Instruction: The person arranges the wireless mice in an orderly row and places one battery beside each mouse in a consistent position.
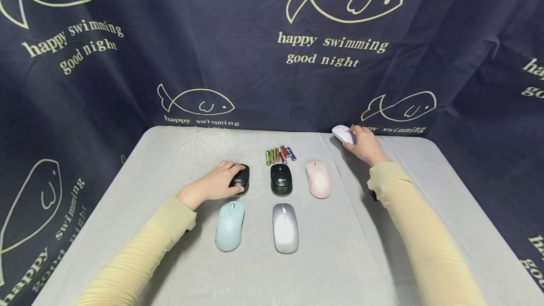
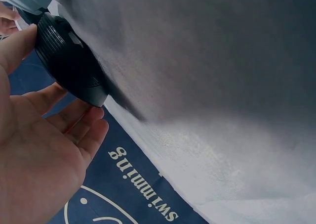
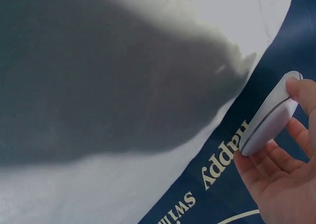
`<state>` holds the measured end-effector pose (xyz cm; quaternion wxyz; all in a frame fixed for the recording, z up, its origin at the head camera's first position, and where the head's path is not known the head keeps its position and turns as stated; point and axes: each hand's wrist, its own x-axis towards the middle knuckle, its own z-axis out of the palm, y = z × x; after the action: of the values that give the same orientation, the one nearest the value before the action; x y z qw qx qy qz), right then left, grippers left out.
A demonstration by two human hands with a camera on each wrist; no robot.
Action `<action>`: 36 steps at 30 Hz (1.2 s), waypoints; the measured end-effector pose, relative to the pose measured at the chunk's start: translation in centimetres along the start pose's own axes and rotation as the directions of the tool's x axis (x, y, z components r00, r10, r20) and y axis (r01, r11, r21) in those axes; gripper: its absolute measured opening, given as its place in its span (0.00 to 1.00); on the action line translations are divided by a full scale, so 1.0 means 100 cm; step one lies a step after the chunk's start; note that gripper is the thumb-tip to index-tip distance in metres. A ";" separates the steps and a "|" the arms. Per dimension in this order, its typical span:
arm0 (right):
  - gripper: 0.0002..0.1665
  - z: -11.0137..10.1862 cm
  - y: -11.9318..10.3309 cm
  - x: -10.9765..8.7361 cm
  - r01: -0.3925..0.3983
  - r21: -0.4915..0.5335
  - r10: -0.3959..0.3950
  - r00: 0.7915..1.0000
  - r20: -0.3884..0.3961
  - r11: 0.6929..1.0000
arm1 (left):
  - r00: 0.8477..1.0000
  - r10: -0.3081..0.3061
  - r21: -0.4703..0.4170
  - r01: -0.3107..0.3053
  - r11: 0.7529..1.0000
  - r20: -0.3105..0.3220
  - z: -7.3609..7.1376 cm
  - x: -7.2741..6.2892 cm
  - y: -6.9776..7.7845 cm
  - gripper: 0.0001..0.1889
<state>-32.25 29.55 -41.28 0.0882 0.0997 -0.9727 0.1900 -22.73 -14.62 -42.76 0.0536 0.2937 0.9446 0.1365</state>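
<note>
Toward the back right of the table, my right hand holds a white computer mouse between thumb and fingers. In the right wrist view that white mouse is raised off the cloth, its side seam showing. My left hand grips a black mouse at the left of the group. The left wrist view has the thumb on one side of this black mouse and fingertips on the other; whether it touches the table is unclear.
A second black mouse and a pink mouse lie between the hands. Nearer are a light blue mouse and a silver mouse. Several batteries lie behind the second black mouse. A dark printed curtain surrounds the table.
</note>
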 end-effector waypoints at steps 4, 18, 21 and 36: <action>0.32 -0.006 -0.003 -0.001 -0.017 -0.005 0.017 1.000 -0.016 1.000 | 1.000 0.003 -0.003 -0.003 1.000 -0.004 0.000 0.000 0.000 0.33; 0.31 -0.033 -0.017 -0.011 -0.025 -0.009 0.024 0.998 -0.059 1.000 | 1.000 0.015 -0.011 -0.015 1.000 -0.009 -0.002 -0.002 0.001 0.33; 0.32 -0.038 -0.020 -0.012 -0.027 -0.011 0.027 0.998 -0.065 1.000 | 1.000 0.021 -0.017 -0.022 1.000 -0.016 -0.002 -0.002 0.001 0.33; 0.31 -0.058 -0.037 -0.024 -0.032 -0.010 0.032 0.997 -0.071 0.999 | 1.000 0.014 -0.008 -0.014 1.000 -0.007 -0.003 -0.002 0.001 0.33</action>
<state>-28.31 28.83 -35.16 0.1202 0.0769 -0.9715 0.1895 -22.50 -14.71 -42.45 0.0508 0.2994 0.9422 0.1417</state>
